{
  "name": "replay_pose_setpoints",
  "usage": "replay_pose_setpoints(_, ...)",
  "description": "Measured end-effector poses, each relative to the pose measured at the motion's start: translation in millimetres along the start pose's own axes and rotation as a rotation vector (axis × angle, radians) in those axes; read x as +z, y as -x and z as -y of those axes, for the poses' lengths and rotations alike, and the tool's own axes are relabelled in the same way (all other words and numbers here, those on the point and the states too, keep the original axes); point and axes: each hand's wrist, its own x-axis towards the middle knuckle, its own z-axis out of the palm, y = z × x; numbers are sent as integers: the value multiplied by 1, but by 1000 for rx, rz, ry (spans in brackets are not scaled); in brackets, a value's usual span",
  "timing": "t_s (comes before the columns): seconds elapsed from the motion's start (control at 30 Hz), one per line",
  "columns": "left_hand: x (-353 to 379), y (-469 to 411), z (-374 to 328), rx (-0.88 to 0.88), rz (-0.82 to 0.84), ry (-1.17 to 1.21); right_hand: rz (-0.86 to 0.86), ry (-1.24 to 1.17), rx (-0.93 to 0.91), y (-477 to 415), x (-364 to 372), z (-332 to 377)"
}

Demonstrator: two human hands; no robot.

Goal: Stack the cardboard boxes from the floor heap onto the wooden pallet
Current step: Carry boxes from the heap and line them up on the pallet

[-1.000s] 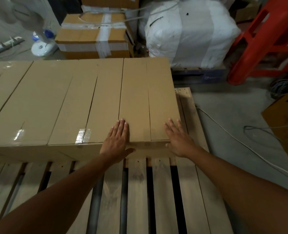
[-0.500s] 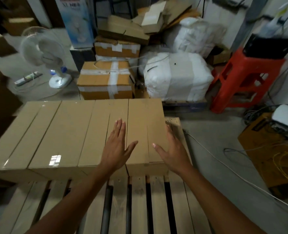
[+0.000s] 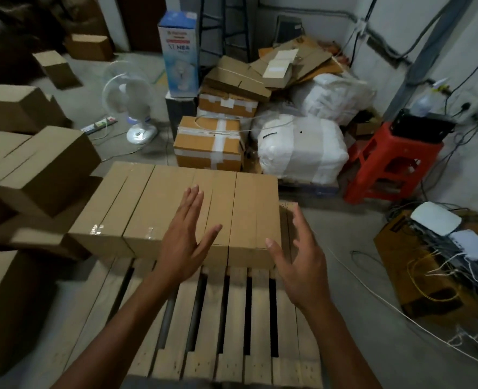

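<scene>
From your head camera, your left hand (image 3: 186,240) is over the near edge of the boxes (image 3: 159,203) on the pallet (image 3: 232,318). Its fingers are straight and spread, the thumb is out to the right, and it holds nothing. You cannot tell whether the palm touches the cardboard. Your right hand (image 3: 299,259) is just beside the right end of the row, palm turned inward. Its fingers are loosely spread and empty, and the thumb tip is near the end box's front corner.

The boxes stand side by side in one row, touching each other, across the far end of the pallet. Clear tape glints on the two at the left. The near slats of the pallet are bare, with dark gaps between them.

The heap (image 3: 44,167) of plain boxes lies to your left, tumbled at angles, and its nearest box is close to the row's left end.

Beyond the pallet stand a white fan (image 3: 132,108), a taped box (image 3: 209,144), a white bale (image 3: 302,150) and a red stool (image 3: 392,161). A white cable (image 3: 372,293) runs across the floor at your right.
</scene>
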Motion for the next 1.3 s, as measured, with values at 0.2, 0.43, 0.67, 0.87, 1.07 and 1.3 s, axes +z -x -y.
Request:
replay_pose_setpoints(0.2, -64, 104, -48, -42, -50, -29, 134, 18, -51, 110, -6, 40)
replay_pose_setpoints(0.43, -106, 251, -70, -225, -145, -77, 281, 85, -162, 207, 4, 59)
replay_pose_setpoints(0.67, -164, 365, -59, -409, -229, -127, 481, 106, -282, 272, 53, 99)
replay_pose_setpoints(0.87, -227, 427, -29, -551, -356, -187, 636, 101, -400, 310, 127, 145)
replay_pose_setpoints(1.07, -305, 476, 36, -651, -435, -208, 718, 19, -422, 344, 236, 199)
replay_pose_setpoints(1.3, -414, 521, 139, -732, -481, -262, 792, -42, -459, 382, 377, 275)
